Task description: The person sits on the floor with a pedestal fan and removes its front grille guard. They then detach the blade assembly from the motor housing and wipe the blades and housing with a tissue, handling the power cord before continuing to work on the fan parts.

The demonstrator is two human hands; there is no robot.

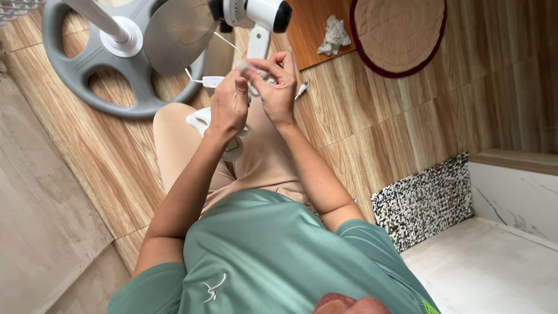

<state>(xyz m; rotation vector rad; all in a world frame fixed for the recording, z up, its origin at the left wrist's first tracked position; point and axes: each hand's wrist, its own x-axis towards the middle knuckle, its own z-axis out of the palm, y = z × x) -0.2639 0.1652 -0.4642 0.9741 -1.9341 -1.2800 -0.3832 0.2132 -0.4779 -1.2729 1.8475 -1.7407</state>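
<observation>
Both my hands are raised in front of me over my knees, close together. My left hand (228, 104) and my right hand (276, 87) pinch a small whitish crumpled wad (257, 72), probably a cloth or tissue, between their fingertips. Just beyond them stands a white fan motor head (258, 13) with a black knob, on a white stem (258, 42). A white curved part (203, 120) lies on my lap under my left wrist.
A grey round fan base (87, 70) with a white pole lies at the top left, beside a grey fan blade (177, 35). A crumpled cloth (333, 35) sits on a brown board, a round mat (398, 35) beyond. A small screw-like piece (301, 89) is on the wooden floor. A speckled mat (421, 200) lies right.
</observation>
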